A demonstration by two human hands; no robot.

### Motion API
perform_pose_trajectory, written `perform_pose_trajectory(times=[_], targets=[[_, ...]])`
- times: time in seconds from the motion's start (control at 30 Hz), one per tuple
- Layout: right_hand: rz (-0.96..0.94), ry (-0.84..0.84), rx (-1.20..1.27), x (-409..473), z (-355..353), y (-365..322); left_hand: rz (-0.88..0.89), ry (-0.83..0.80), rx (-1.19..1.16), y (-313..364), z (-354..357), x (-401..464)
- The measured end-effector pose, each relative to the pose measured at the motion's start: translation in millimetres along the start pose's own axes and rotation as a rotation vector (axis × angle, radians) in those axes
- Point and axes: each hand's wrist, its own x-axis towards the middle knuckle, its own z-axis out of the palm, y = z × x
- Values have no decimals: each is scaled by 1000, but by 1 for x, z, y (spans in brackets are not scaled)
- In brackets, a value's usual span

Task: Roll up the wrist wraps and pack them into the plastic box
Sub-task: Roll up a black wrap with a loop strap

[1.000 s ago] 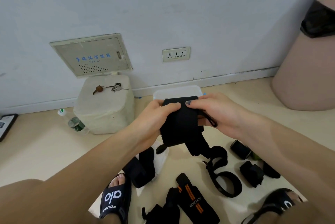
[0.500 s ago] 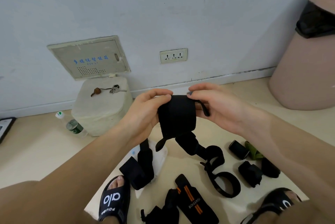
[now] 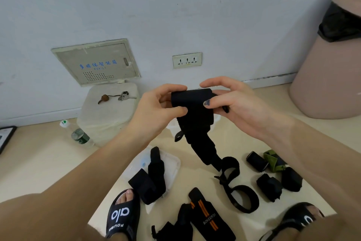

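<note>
The wrist wrap [image 3: 192,110] was held in the air between both hands, above the floor [image 3: 45,162] and in front of the wall; its upper end was partly rolled and its tail hung down to a loop that reached the floor. The left hand [image 3: 156,111] pinched the roll's left edge between thumb and curled fingers; the right hand [image 3: 232,104] pinched the right edge with the thumb on the front face, the other fingers arched loosely above.

Handling, as judged: the wrap appeared light, soft and limp, not fragile; the fabric looked grippy rather than slippery; the roll would probably loosen if released, so hold should be taken at both edges of the rolled end, with the tail kept taut.

Count: one wrap in hand; one black wrap [image 3: 150,178] lying across a clear plastic lid or tray [image 3: 172,164]; one orange-striped wrap [image 3: 207,217]; one dark bundle [image 3: 172,229] beside it, number of pieces uncertain; three black rolls [image 3: 270,186] and one green piece [image 3: 273,159] near the right foot. The plastic box [image 3: 216,118] was mostly hidden behind the held wrap.
</note>
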Motion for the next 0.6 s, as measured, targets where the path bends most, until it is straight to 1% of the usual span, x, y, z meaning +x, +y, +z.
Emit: perform_pose_trajectory(times=[0.1,0.27,0.4,0.6], targets=[[-40,6,-7,1,0,0,84,33,92,-1,0,1],[-106,66,-69,3,1,1,176,51,209,0,2,2],[-145,91,-62,6,1,2,216,86,281,2,3,1],[-217,132,-190,6,3,6,245,104,375,2,5,4]])
